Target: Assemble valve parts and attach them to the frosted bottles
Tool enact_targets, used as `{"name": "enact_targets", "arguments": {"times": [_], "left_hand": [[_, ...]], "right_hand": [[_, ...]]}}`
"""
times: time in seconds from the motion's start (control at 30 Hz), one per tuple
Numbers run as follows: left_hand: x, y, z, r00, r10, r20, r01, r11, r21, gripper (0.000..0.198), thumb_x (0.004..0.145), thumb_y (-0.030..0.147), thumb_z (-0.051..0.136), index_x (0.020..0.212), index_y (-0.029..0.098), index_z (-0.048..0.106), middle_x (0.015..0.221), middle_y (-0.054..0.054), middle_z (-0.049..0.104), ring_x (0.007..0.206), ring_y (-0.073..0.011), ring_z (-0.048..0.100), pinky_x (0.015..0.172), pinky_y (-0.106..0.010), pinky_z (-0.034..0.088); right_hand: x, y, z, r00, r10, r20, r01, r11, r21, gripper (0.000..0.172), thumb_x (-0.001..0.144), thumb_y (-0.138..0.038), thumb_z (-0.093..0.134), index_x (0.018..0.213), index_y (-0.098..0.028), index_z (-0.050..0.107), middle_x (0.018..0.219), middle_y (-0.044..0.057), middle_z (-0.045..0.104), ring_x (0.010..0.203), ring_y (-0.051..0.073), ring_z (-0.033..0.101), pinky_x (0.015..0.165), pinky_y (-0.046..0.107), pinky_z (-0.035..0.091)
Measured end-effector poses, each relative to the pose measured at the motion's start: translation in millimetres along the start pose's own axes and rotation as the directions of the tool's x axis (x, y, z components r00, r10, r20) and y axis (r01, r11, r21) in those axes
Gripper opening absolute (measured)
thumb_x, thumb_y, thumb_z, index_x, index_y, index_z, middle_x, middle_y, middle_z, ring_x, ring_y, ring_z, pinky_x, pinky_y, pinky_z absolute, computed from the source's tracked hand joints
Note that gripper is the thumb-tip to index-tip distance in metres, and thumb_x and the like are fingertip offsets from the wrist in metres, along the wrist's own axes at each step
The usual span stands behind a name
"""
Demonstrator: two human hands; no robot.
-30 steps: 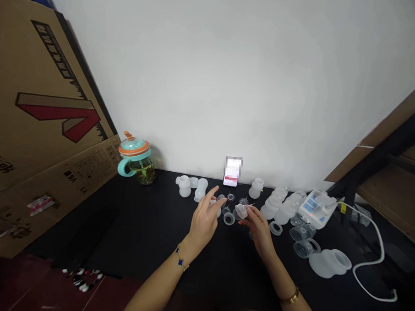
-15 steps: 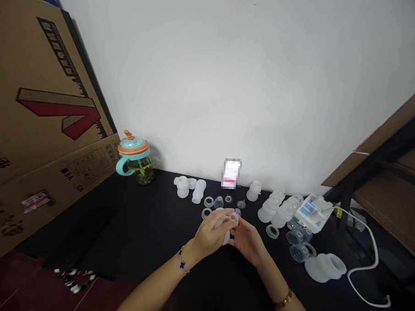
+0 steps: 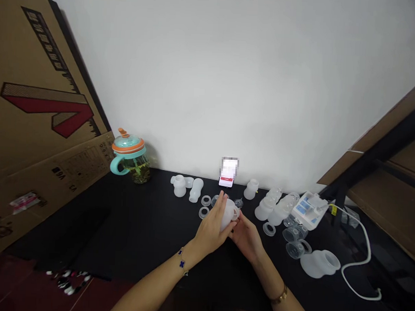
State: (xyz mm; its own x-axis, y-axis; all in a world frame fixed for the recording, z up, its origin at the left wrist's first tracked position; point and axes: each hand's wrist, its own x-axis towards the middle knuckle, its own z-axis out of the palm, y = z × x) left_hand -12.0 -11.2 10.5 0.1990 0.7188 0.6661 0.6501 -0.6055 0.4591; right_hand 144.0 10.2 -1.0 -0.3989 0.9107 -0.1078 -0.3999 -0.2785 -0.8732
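Observation:
A frosted white bottle [image 3: 227, 214] is between my two hands above the middle of the table, its mouth tilted to the right. My left hand [image 3: 209, 229] holds its body, with the fingers stretched along the far side and the thumb along the near side. At the mouth end, my right hand [image 3: 247, 235] grips near a translucent ring [image 3: 236, 213]; its fingers are partly hidden, and I cannot tell whether the ring is screwed on. Just beyond my left hand lie clear collar rings [image 3: 206, 201] and a small clear dome-shaped cup [image 3: 215, 201].
Frosted bottles [image 3: 180, 186] stand and lie at the back left, with more bottles [image 3: 267, 205] at right. Near these are clear cups [image 3: 294, 249], a large bottle [image 3: 321, 264] and a white box [image 3: 310, 210] with a cable. A lit phone [image 3: 229, 172] leans against the wall; a teapot [image 3: 130, 159] is left.
The bottle has turned in my hands, so more of its body and mouth shows. My left fingers have straightened from a curled hold. The camera view has shifted slightly.

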Motion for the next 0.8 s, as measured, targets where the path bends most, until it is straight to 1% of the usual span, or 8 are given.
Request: {"name": "enact_targets", "arguments": {"times": [0.07, 0.2, 0.33, 0.47, 0.57, 0.63, 0.7, 0.8], "left_hand": [[-0.1, 0.2, 0.6, 0.998, -0.062, 0.005, 0.062, 0.998, -0.032, 0.083, 0.096, 0.031, 0.057, 0.16, 0.018, 0.005, 0.158, -0.022, 0.036, 0.141, -0.0306, 0.046, 0.104, -0.043, 0.052], [0.3, 0.2, -1.0, 0.977, -0.207, 0.056, 0.214, 0.964, -0.158, 0.077, 0.095, 0.032, 0.059, 0.159, 0.022, 0.015, 0.147, -0.019, 0.054, 0.124, -0.0302, 0.063, 0.096, -0.044, 0.055], [0.5, -3.2, -0.4, 0.931, -0.339, 0.135, 0.364, 0.876, -0.315, 0.072, 0.094, 0.037, 0.06, 0.156, 0.025, 0.026, 0.139, -0.016, 0.061, 0.119, -0.0306, 0.065, 0.096, -0.046, 0.054], [1.9, -7.7, 4.5, 0.877, -0.449, 0.171, 0.47, 0.727, -0.5, 0.066, 0.09, 0.04, 0.067, 0.148, 0.021, 0.041, 0.132, -0.013, 0.066, 0.118, -0.0287, 0.065, 0.098, -0.041, 0.053], [5.9, -8.4, 6.9, 0.852, -0.496, 0.169, 0.473, 0.589, -0.656, 0.05, 0.088, 0.042, 0.067, 0.131, 0.019, 0.057, 0.119, -0.011, 0.071, 0.108, -0.0266, 0.068, 0.091, -0.039, 0.055], [10.0, -7.7, 6.0, 0.824, -0.52, 0.222, 0.491, 0.463, -0.738, 0.042, 0.086, 0.045, 0.069, 0.118, 0.018, 0.062, 0.109, -0.009, 0.074, 0.102, -0.0258, 0.07, 0.086, -0.037, 0.056], [14.0, -6.8, 3.5, 0.786, -0.549, 0.285, 0.519, 0.335, -0.786, 0.043, 0.082, 0.047, 0.073, 0.112, 0.017, 0.065, 0.105, -0.01, 0.075, 0.099, -0.0259, 0.071, 0.085, -0.036, 0.056], [17.9, -5.8, -0.5, 0.73, -0.591, 0.344, 0.555, 0.219, -0.802, 0.046, 0.076, 0.049, 0.078, 0.105, 0.015, 0.067, 0.104, -0.011, 0.076, 0.095, -0.0256, 0.071, 0.08, -0.033, 0.055]], "right_hand": [[0.0, -1.6, -1.1, 1.0, -0.006, -0.015, 0.006, 1.0, -0.011, 0.044, 0.098, -0.054, 0.045, 0.116, -0.023, 0.069, 0.12, 0.013, 0.073, 0.104, 0.029, 0.069, 0.079, 0.043, 0.055], [0.0, -3.6, -1.6, 0.999, -0.026, -0.029, 0.024, 0.999, -0.041, 0.043, 0.097, -0.055, 0.047, 0.115, -0.023, 0.069, 0.118, 0.013, 0.073, 0.105, 0.029, 0.068, 0.079, 0.043, 0.056], [0.0, -4.7, -3.0, 1.0, -0.009, -0.024, 0.009, 0.999, -0.031, 0.041, 0.096, -0.055, 0.047, 0.113, -0.024, 0.069, 0.121, 0.012, 0.072, 0.11, 0.029, 0.067, 0.081, 0.044, 0.056], [0.3, -5.5, -5.1, 1.0, 0.008, -0.022, -0.008, 1.0, -0.023, 0.041, 0.096, -0.055, 0.046, 0.114, -0.024, 0.067, 0.124, 0.012, 0.071, 0.114, 0.029, 0.065, 0.081, 0.044, 0.056], [1.2, -5.6, -7.1, 0.999, 0.015, -0.041, -0.015, 1.0, 0.0, 0.039, 0.097, -0.053, 0.046, 0.114, -0.026, 0.067, 0.126, 0.01, 0.07, 0.115, 0.028, 0.065, 0.083, 0.044, 0.056], [2.0, -5.8, -8.4, 0.998, 0.032, -0.054, -0.03, 0.998, 0.047, 0.037, 0.097, -0.051, 0.046, 0.112, -0.025, 0.068, 0.126, 0.01, 0.07, 0.112, 0.027, 0.066, 0.083, 0.042, 0.055], [2.7, -6.6, -9.3, 0.995, 0.044, -0.084, -0.036, 0.994, 0.099, 0.035, 0.096, -0.049, 0.049, 0.108, -0.024, 0.07, 0.122, 0.01, 0.072, 0.104, 0.026, 0.068, 0.078, 0.039, 0.056], [3.0, -8.0, -9.7, 0.988, 0.06, -0.142, -0.031, 0.979, 0.201, 0.03, 0.094, -0.048, 0.055, 0.099, -0.023, 0.072, 0.108, 0.009, 0.075, 0.082, 0.022, 0.068, 0.065, 0.033, 0.054]]}}
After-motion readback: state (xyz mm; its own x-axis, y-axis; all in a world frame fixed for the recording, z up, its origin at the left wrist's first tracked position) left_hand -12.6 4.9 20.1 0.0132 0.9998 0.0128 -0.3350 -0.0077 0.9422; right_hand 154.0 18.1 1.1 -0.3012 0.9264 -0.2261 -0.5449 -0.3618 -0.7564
